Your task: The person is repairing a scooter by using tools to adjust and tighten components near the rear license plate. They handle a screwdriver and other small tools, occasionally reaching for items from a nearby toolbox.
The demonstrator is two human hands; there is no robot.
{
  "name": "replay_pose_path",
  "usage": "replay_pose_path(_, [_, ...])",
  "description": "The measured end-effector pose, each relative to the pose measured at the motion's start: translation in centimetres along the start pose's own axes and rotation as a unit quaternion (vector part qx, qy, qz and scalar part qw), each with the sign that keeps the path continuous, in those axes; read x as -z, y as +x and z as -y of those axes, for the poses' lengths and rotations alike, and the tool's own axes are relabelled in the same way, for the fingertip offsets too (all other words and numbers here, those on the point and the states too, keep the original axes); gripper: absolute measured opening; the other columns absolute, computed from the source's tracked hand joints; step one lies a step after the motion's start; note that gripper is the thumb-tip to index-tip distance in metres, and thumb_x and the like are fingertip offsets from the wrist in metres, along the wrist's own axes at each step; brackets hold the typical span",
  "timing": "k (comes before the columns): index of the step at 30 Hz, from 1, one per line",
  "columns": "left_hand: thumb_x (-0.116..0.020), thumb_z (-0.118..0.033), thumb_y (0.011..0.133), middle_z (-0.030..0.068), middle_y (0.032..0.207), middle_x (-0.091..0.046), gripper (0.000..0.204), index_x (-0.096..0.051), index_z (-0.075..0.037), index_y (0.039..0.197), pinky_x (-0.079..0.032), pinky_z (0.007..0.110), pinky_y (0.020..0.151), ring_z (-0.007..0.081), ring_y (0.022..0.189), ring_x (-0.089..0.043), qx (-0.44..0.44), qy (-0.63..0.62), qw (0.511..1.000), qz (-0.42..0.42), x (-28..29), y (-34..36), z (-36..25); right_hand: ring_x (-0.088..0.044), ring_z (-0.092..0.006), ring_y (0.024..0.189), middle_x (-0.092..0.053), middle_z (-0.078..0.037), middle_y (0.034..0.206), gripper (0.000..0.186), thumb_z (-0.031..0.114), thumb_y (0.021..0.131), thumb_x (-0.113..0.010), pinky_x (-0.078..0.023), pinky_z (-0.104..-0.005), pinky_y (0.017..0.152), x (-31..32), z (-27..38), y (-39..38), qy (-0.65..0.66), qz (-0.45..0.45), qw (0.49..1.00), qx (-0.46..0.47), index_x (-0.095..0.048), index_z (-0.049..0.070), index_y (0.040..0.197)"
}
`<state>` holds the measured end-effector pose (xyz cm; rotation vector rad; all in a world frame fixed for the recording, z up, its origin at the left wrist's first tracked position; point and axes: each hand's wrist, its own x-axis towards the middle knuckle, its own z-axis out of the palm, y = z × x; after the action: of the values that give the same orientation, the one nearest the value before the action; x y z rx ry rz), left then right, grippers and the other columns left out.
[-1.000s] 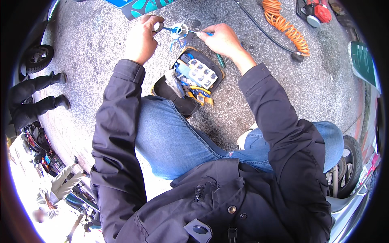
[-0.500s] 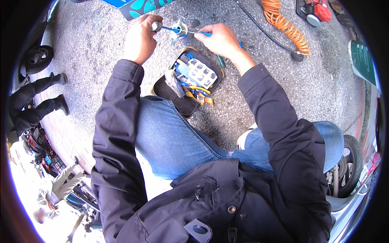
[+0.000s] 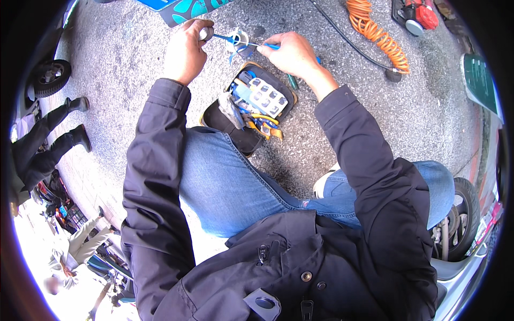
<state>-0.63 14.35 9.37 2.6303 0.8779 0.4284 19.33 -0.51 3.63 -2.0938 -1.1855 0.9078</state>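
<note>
Both hands have barely shifted in the last second, the left hand [image 3: 187,51] pinching a small round grey piece [image 3: 205,34] with a blue stem [image 3: 221,37], the right hand [image 3: 294,53] gripping a slim blue tool [image 3: 272,46], so work continues at the white ring [image 3: 244,36] between them.

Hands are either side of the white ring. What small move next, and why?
I'd hold the left hand and its round piece steady and ease the right hand's blue tool slightly toward the blue rod: the two point at each other by the white ring, and whether they touch is too small to tell.
</note>
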Motion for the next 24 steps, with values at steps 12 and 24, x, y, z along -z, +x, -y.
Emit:
replay_pose_path(12, [-0.061,0.015,0.08,0.0168,0.116,-0.069,0.048,-0.07,-0.01,0.12,-0.056,0.042,0.089,0.0375,0.103,-0.069,0.005,-0.004,1.0,-0.004,-0.14,0.05,-0.27,-0.072,-0.0375,0.1,-0.076,-0.019,0.102,0.038,0.041,0.087,-0.075,-0.056,-0.0462,0.089,-0.23,-0.6,0.26,0.01,-0.013,1.0,0.008,-0.08,0.011,0.111])
replay_pose_path(24, [-0.061,0.015,0.079,0.0188,0.115,-0.069,0.046,-0.07,-0.009,0.117,-0.054,0.045,0.091,0.0412,0.105,-0.067,0.015,-0.011,1.0,-0.01,-0.23,0.11,-0.4,-0.073,-0.0356,0.097,-0.077,-0.018,0.1,0.036,0.04,0.087,-0.076,-0.056,-0.045,0.087,-0.08,-0.71,0.33,0.036,-0.01,0.999,-0.014,-0.08,0.012,0.109])
